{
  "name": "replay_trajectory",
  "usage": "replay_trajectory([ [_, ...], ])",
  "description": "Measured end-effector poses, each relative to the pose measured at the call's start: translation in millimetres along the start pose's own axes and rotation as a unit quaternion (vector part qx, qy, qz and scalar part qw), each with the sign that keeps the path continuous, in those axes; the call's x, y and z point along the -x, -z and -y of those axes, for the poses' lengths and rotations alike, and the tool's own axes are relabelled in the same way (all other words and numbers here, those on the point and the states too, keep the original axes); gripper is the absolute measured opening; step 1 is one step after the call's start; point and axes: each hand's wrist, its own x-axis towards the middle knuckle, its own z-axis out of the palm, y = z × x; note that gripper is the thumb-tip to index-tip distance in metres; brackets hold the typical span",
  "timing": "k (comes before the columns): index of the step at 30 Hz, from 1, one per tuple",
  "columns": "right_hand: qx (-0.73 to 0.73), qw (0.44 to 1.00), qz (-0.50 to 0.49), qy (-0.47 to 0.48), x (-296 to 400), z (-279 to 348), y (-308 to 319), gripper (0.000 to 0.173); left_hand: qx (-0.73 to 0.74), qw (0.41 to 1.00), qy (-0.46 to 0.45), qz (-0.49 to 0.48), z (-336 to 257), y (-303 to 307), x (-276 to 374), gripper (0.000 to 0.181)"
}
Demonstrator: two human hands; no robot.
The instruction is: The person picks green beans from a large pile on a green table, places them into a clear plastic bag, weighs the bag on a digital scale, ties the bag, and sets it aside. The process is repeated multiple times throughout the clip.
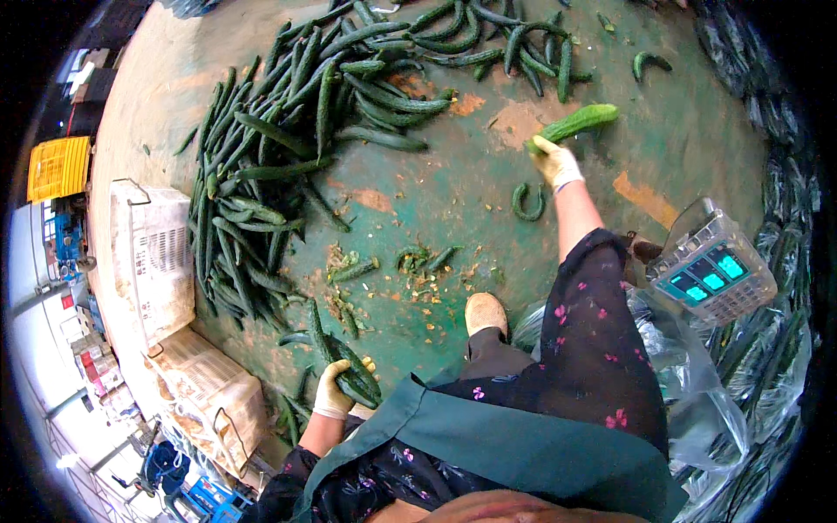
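My left hand point(339, 391), in a pale glove, is closed around dark green cucumbers point(356, 369) near my lap. My right hand point(556, 162), gloved as well, is stretched out and grips one end of a lighter green cucumber point(582, 120) over the floor. A large heap of dark cucumbers point(261, 150) lies to the left and ahead. More cucumbers point(451, 33) spread along the far side. Below my right hand, a strongly curled cucumber point(528, 202) rests on the green floor point(451, 189).
White plastic crates point(153, 261) stand along the left. At the right are a digital scale point(709, 274) with a lit display and clear plastic bags point(700, 399); bagged cucumbers point(778, 327) lie beyond. Plant scraps point(425, 281) litter the floor before my shoe point(486, 314).
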Motion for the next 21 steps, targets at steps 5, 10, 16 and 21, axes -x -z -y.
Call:
replay_trajectory([
  [5,-0.149,0.955,0.255,-0.034,63.2,-33.1,-114.2,0.049,-0.007,0.999,-0.014,0.036,13.5,2.4,10.8,0.048],
  [10,0.022,0.910,0.413,-0.014,127.0,-63.2,-171.1,0.059,0.022,0.996,-0.045,0.079,19.6,15.0,32.4,0.050],
  [16,0.227,0.801,0.553,-0.043,201.3,-76.8,-210.9,0.063,0.083,0.990,-0.105,0.047,35.9,32.3,78.6,0.048],
  [21,0.312,0.727,0.590,-0.165,275.1,-82.1,-227.8,0.066,0.149,0.983,-0.076,0.081,68.5,100.0,70.2,0.052],
])
